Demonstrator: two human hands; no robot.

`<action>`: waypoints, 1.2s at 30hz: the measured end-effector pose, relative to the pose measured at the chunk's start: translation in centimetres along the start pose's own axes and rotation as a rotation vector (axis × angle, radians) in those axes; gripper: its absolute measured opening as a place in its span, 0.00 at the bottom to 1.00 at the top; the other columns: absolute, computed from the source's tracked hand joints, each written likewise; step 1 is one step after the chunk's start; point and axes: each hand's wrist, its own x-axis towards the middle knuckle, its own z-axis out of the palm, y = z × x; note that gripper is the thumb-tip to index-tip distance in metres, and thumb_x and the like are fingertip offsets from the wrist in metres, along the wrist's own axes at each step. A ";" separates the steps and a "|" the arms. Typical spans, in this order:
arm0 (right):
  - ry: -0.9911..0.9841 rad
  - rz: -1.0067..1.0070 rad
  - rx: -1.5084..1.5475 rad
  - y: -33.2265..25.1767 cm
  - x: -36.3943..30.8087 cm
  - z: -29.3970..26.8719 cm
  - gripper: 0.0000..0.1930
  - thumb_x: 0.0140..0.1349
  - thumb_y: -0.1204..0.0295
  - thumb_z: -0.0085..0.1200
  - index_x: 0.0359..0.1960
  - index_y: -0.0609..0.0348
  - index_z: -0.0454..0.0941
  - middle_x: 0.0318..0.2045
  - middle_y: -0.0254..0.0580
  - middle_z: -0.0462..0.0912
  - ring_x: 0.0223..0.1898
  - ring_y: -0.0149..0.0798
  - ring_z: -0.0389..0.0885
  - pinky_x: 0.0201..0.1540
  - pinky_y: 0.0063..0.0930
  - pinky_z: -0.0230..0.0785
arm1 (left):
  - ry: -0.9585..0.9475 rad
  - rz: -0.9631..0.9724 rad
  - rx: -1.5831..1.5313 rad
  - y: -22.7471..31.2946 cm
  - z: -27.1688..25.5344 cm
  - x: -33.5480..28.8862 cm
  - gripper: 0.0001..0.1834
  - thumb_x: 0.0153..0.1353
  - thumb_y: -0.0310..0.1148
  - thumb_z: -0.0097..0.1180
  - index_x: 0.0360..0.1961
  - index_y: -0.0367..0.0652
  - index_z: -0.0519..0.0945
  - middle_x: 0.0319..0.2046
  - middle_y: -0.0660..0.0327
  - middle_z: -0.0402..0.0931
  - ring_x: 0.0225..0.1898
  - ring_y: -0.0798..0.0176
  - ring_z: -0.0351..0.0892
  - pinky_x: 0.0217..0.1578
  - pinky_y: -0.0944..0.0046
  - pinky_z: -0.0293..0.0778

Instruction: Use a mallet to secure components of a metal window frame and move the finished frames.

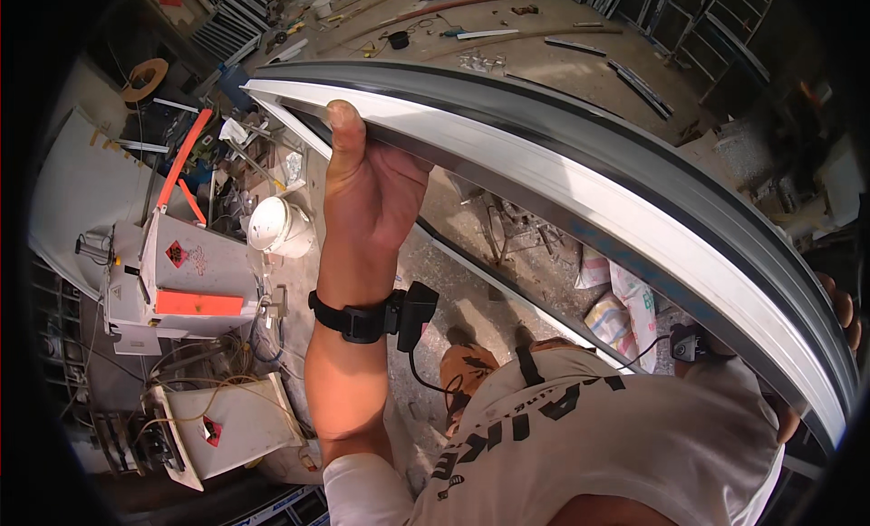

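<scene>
A long metal frame [562,177], white on its inner face and dark grey along its outer side, spans the view from upper left to lower right. It looks like a window or door frame. My left hand [367,186] grips it near its left corner, thumb up against the white face and fingers hidden behind the profile. At the right end, the fingers of my right hand [845,310] wrap over the grey outer edge; the frame hides most of that hand. A thinner frame side [517,290] runs lower down, in front of my legs.
To the left stand a white bucket [279,227], a pale machine cabinet [204,254] with orange parts, and a second pale box [231,426] among tangled hoses. Filled sacks [630,299] lie beyond the frame. Metal bars [639,89] and tools lie on the far floor; a ladder [739,23] stands far right.
</scene>
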 end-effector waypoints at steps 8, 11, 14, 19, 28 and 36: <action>-0.151 -0.013 -0.118 18.8 3.9 16.0 0.34 0.63 0.40 0.43 0.65 0.45 0.63 0.62 0.41 0.68 0.63 0.44 0.66 0.68 0.44 0.58 | 0.032 0.028 -0.011 8.5 -10.6 8.1 0.28 0.61 0.53 0.58 0.54 0.44 0.69 0.46 0.63 0.75 0.46 0.65 0.75 0.43 0.65 0.72; -0.146 -0.020 -0.210 21.5 4.4 18.3 0.35 0.63 0.39 0.42 0.66 0.44 0.62 0.63 0.40 0.67 0.64 0.44 0.65 0.69 0.43 0.58 | 0.002 -0.004 -0.025 10.7 -12.0 12.2 0.28 0.60 0.52 0.59 0.53 0.45 0.70 0.44 0.64 0.74 0.43 0.66 0.73 0.42 0.65 0.70; -0.131 0.035 -0.232 25.8 3.2 20.6 0.34 0.63 0.39 0.43 0.65 0.44 0.62 0.63 0.40 0.67 0.64 0.44 0.65 0.69 0.43 0.57 | -0.015 -0.024 -0.057 13.0 -15.8 15.3 0.28 0.61 0.51 0.58 0.54 0.44 0.69 0.47 0.63 0.74 0.46 0.64 0.74 0.46 0.63 0.72; -0.115 0.049 -0.285 32.6 2.8 23.1 0.34 0.62 0.40 0.44 0.65 0.44 0.63 0.63 0.40 0.67 0.64 0.45 0.64 0.69 0.44 0.57 | -0.044 -0.051 -0.003 14.3 -19.9 22.6 0.33 0.63 0.51 0.54 0.62 0.43 0.65 0.60 0.57 0.69 0.61 0.54 0.68 0.63 0.47 0.63; -0.029 0.042 -0.229 50.3 0.4 24.7 0.34 0.62 0.41 0.46 0.65 0.45 0.63 0.63 0.41 0.66 0.64 0.45 0.64 0.69 0.45 0.56 | -0.145 -0.184 -0.008 13.1 -28.8 36.4 0.38 0.60 0.55 0.56 0.63 0.42 0.63 0.60 0.57 0.69 0.60 0.56 0.69 0.63 0.51 0.65; -0.044 0.055 -0.133 66.6 1.3 28.0 0.34 0.61 0.43 0.48 0.65 0.45 0.63 0.64 0.41 0.66 0.64 0.46 0.64 0.69 0.46 0.56 | -0.197 -0.194 -0.085 13.3 -33.4 49.5 0.37 0.58 0.55 0.59 0.59 0.39 0.66 0.55 0.55 0.72 0.57 0.56 0.72 0.59 0.55 0.69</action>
